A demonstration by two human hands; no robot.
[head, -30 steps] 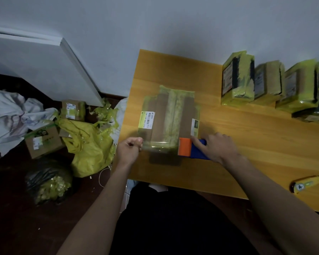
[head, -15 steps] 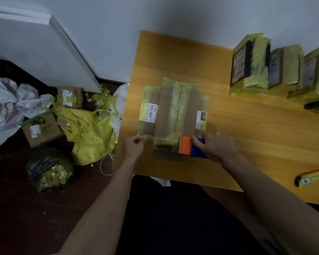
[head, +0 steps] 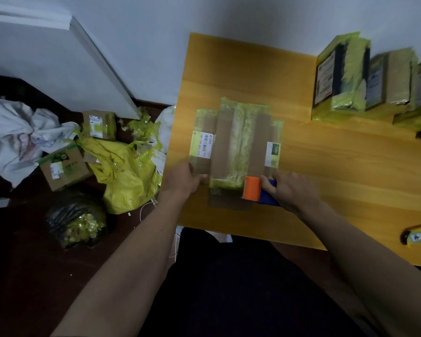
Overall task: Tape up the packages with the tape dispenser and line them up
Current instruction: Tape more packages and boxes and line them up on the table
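A flat cardboard package (head: 236, 144) with yellow-green tape strips and two labels lies on the wooden table (head: 338, 166). My left hand (head: 182, 181) grips its near left corner. My right hand (head: 292, 190) holds the orange and blue tape dispenser (head: 258, 192), whose orange head presses against the package's near edge. Taped packages (head: 343, 79) stand upright in a row at the table's far right, against the wall.
A yellow utility knife (head: 419, 233) lies near the table's front right edge. On the floor to the left are small cardboard boxes (head: 63, 167), a yellow bag (head: 124, 173), a black bag of tape scraps (head: 75, 222) and white cloth. A white board leans on the wall.
My left hand has shifted from beside the package's near left corner to gripping it. The dispenser stays at the near edge. The camera view has drifted slightly.
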